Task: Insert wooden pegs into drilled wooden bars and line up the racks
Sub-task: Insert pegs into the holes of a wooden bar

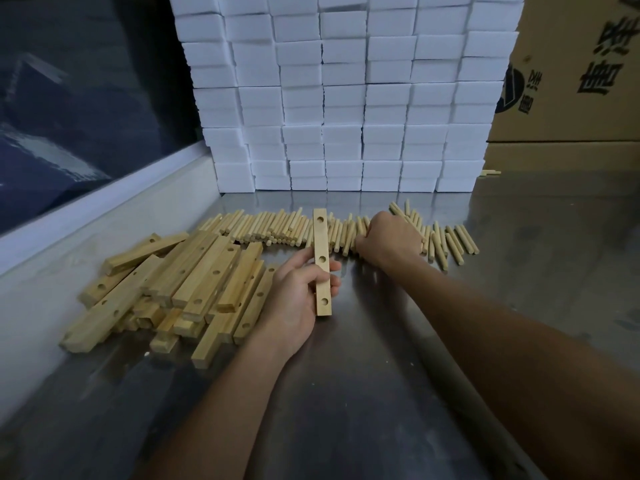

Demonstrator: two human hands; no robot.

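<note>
My left hand point(299, 289) grips a drilled wooden bar point(320, 237) near its lower end; the bar points away from me and shows three round holes, all without pegs. My right hand point(389, 239) lies palm down, fingers curled, on the row of wooden pegs point(270, 226) that stretches across the metal table point(346, 375). Its fingertips are hidden among the pegs, so whether it grips one is unclear. More pegs point(450, 242) lie to the right of that hand.
A loose pile of drilled bars point(173, 289) lies at the left by the table's raised edge. A wall of stacked white boxes point(346, 98) stands behind the pegs. Cardboard cartons point(571, 81) stand at the back right.
</note>
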